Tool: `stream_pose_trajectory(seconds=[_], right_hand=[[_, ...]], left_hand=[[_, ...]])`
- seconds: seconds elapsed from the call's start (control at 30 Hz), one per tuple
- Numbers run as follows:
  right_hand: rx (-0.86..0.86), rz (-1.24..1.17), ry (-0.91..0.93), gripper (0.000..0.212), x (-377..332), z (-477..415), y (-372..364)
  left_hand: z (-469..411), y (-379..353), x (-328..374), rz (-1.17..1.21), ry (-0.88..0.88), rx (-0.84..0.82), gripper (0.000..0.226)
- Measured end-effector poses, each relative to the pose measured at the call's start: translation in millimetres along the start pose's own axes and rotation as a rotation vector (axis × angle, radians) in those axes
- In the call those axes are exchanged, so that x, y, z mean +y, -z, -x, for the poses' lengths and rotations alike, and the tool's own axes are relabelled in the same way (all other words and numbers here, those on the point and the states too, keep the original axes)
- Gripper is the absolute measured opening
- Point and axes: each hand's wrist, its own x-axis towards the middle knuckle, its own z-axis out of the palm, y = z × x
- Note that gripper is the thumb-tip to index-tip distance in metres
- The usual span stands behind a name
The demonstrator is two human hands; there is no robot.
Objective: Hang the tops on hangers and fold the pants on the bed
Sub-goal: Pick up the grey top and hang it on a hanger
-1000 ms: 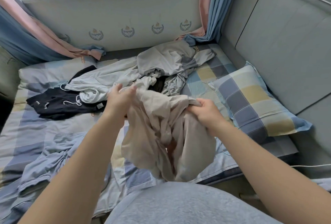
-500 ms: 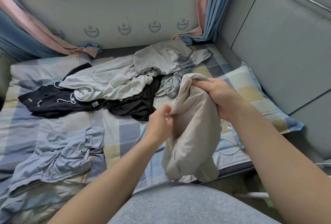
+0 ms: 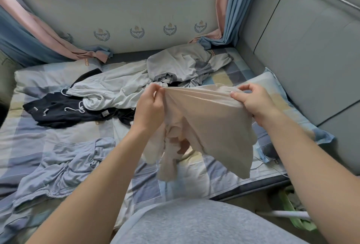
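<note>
Your left hand [image 3: 150,107] pinches one end of the beige cloth [image 3: 210,126], fingers tight on it. A moment ago the cloth was a bunched lump and your hands were close. Now they are apart, and its top edge is pulled tight. That helps you see if it is a top or pants — I cannot tell yet. The edge runs side to side and the rest hangs down toward you, over the near edge of the bed [image 3: 204,183]. Your right hand [image 3: 255,103] grips the other end.
</note>
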Motion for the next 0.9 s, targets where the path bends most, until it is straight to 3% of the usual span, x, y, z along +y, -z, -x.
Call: stream_pose_trajectory(seconds=[0.1,0.23,0.33,0.4,0.53,0.57,0.67,0.9], right_hand=[[0.048,-0.037,0.081,0.025,12.2,-1.0,-15.6],[-0.032,-0.004,0.151,0.031,14.2,21.1,-38.1],[-0.264,0.036,0.239,0.031,8.0,56.1,-60.7],[-0.432,0.086,0.219,0.049,6.6,81.9,-81.7],[-0.605,0.261,0.099,0.072,17.9,111.0,-126.2],[-0.604,0.3,0.08,0.068,22.6,110.7,-132.3],[-0.516,0.269,0.046,0.017,37.4,95.4,-130.8],[-0.231,0.232,0.075,0.026,33.0,52.5,-63.2]], left_hand=[[-5.8,7.2,7.0,0.138,0.087,0.014,0.028],[-12.5,14.9,19.8,0.364,0.231,0.013,0.03],[-14.4,14.7,32.6,0.459,0.309,-0.008,0.032],[-13.9,12.9,41.9,0.529,0.357,-0.022,0.029],[-12.7,11.6,58.0,0.681,0.4,-0.041,0.026],[-12.9,12.0,60.3,0.702,0.396,-0.042,0.026],[-17.5,17.4,59.9,0.674,0.357,0.027,0.026],[-36.4,43.0,20.5,0.21,0.183,0.272,0.027]])
